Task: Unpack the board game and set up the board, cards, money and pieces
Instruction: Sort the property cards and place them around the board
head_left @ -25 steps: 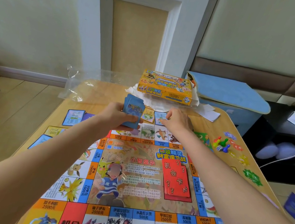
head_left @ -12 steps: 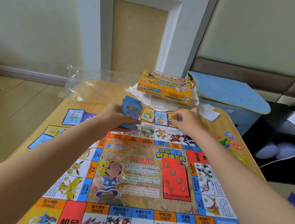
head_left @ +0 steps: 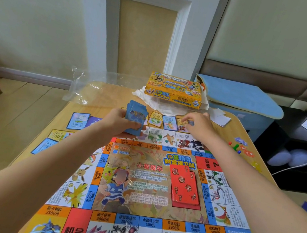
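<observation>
The game board [head_left: 147, 186] lies unfolded on the wooden table [head_left: 99, 95], with a red chance-card stack [head_left: 186, 185] on its centre. My left hand [head_left: 116, 124] grips a fanned deck of blue-backed cards [head_left: 135, 118] above the board's far-left corner. My right hand [head_left: 197, 125] reaches to the far edge and pinches a small card [head_left: 190, 122] there. Three property cards [head_left: 170, 122] lie face up in a row beyond the far edge. More property cards [head_left: 78, 121] lie left of the board. Coloured pawns [head_left: 234, 147] stand at the right.
The orange game box [head_left: 175, 92] sits on white paper at the table's far end, with a clear plastic bag [head_left: 92, 89] to its left. Small coloured tokens [head_left: 245, 151] lie near the right edge. A blue padded stool [head_left: 243, 98] stands beyond the table.
My right hand has moved rightward along the board's far edge, and the row of face-up cards has grown. My left hand stays in place with the deck.
</observation>
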Tool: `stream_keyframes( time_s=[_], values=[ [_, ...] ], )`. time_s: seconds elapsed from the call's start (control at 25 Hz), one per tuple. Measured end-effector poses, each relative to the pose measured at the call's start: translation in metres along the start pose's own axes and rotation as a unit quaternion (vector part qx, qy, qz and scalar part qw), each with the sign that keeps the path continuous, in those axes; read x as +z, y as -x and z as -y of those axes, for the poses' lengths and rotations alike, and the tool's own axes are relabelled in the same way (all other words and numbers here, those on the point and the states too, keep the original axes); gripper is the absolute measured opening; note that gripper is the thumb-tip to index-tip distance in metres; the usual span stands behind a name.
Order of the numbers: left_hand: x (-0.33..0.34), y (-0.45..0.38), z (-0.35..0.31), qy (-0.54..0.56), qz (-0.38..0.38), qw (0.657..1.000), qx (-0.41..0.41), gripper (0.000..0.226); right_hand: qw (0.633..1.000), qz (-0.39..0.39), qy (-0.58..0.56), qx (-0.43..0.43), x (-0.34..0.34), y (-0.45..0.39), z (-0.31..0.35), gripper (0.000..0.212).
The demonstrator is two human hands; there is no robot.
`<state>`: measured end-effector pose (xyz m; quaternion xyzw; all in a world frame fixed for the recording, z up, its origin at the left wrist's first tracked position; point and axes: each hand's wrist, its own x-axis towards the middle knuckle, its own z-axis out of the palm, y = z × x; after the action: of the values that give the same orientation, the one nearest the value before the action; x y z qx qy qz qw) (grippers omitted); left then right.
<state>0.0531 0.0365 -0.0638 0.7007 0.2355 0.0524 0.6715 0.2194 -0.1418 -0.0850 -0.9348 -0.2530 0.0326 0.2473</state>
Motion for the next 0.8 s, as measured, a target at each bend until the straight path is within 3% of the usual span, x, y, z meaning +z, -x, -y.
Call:
stream_keyframes(
  time_s=[0.12,0.32,0.56,0.68,0.72,0.8],
  values=[
    [0.000,0.001,0.000,0.006,-0.003,1.000,-0.006,0.012,0.998,0.016,-0.009,-0.055,0.000,0.000,0.017,0.025],
    [-0.003,0.003,-0.001,0.005,-0.021,1.000,-0.007,0.010,0.998,0.039,-0.025,-0.038,0.028,-0.008,0.044,0.023],
    [-0.009,0.001,0.003,0.017,-0.025,0.999,-0.024,0.015,0.995,0.076,0.033,-0.055,0.038,-0.008,0.053,0.021],
    [-0.009,0.005,0.007,0.036,-0.005,0.998,-0.043,0.018,0.986,0.019,-0.156,-0.056,0.023,0.008,0.067,0.022],
    [-0.008,0.008,0.008,0.035,0.007,0.998,-0.045,0.019,0.972,0.029,-0.227,-0.057,0.016,0.017,0.075,0.022],
    [-0.006,0.015,0.008,0.046,0.040,0.998,-0.035,0.015,0.958,0.099,-0.264,-0.058,0.004,0.036,0.087,0.025]
  ],
)
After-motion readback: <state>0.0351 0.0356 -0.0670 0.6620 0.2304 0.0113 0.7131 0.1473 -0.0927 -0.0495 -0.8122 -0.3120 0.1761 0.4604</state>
